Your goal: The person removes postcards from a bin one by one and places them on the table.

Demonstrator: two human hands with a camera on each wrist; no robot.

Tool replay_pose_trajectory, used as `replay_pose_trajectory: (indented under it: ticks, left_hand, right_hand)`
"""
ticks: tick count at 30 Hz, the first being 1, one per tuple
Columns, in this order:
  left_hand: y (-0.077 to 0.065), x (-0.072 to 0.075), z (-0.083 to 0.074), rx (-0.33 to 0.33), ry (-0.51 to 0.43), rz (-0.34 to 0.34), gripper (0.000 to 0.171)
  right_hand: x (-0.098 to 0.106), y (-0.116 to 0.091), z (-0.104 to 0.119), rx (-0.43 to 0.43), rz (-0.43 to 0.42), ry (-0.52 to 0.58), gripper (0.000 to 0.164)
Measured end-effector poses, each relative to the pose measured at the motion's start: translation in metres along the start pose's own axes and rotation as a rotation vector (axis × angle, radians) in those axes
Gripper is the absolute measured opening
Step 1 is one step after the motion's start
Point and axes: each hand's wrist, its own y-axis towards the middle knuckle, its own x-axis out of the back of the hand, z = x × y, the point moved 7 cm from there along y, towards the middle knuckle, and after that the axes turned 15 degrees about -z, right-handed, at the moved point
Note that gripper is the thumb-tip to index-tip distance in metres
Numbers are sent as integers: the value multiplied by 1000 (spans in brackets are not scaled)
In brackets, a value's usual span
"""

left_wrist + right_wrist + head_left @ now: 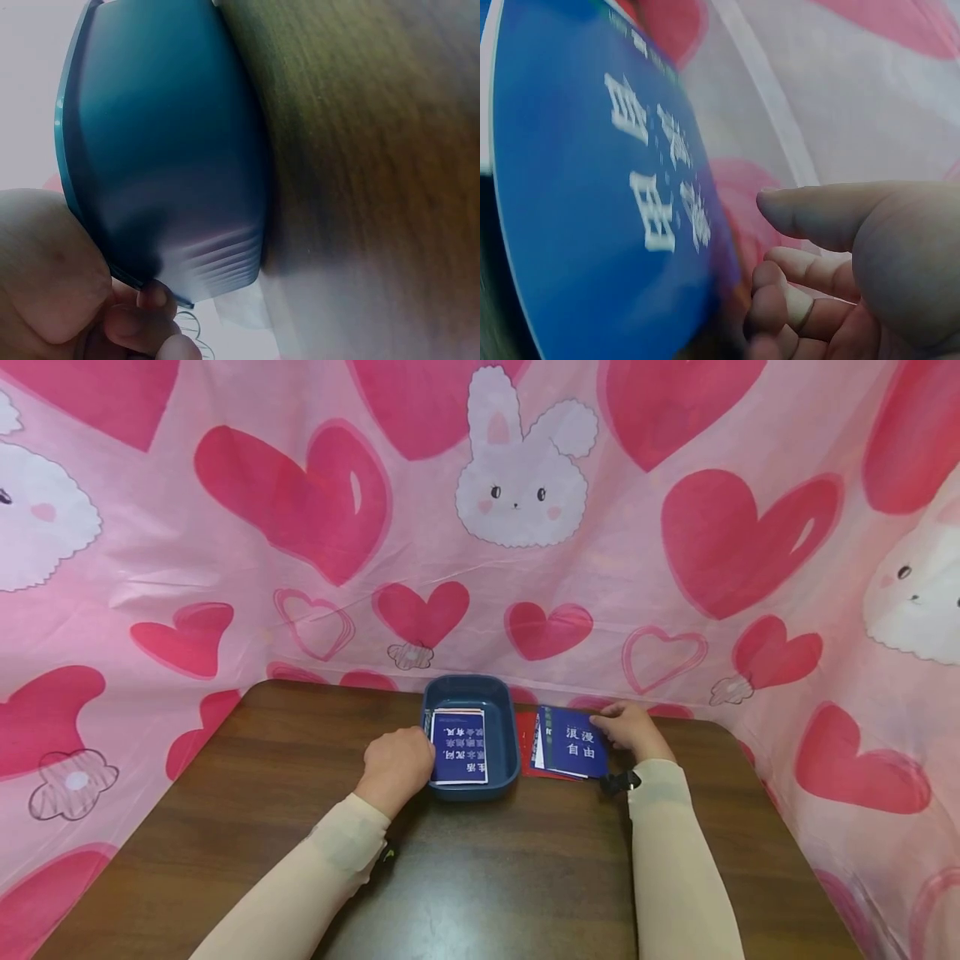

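A dark blue plastic tray (472, 690) stands near the table's back edge, with a stack of cards (460, 750) in it; the top card is blue with white characters. My left hand (398, 763) grips the tray's left rim, thumb and fingers (129, 324) at the edge in the left wrist view. Right of the tray lies a loose pile of cards, topped by a blue card (576, 742) with white characters. At that card's upper right corner is my right hand (632, 728). The right wrist view shows its thumb extended and fingers (810, 277) loosely bent, apart from the card (592, 195).
A red card (527, 745) and white card edges show under the blue card, close to the tray's right wall. The brown wooden table (495, 877) ends just behind the tray, where a pink cloth (480, 577) with hearts and rabbits hangs.
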Motion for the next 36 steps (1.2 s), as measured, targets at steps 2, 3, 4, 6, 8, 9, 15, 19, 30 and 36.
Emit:
replay_pose_trajectory:
  ticks: [2,3,4,6,8,9,15,19,30,36]
  left_hand:
    - [-1,0,0,1,-2,3,38]
    - [-1,0,0,0,-3,0,38]
    - [-1,0,0,-1,-6,-2,37]
    - [-2,0,0,1,-11,-9,37]
    - [-2,1,1,4,-19,-13,37]
    - [-2,1,1,5,-22,-13,37]
    - [-4,-3,2,12,-12,0,38]
    - [-4,-5,0,2,-12,4,36]
    - [-1,-4,0,5,-34,-4,40]
    - [0,-1,3,-18,-19,16,46]
  right_hand:
    - [-2,-2,6,9,5,1,52]
    - [-2,-3,10,19,3,3,51]
    - [-3,-4,15,31,1,8,49]
    - [-6,-7,27,77,5,33,48]
    - [-10,-11,42,117,9,73,45]
    - [-12,-13,49,139,15,96,44]
    - [-34,-32,96,250,89,166,43]
    - [-46,-48,124,303,126,168,40]
    - [-82,-71,191,348,224,19,48]
    - [-114,-69,216,358,268,-163,52]
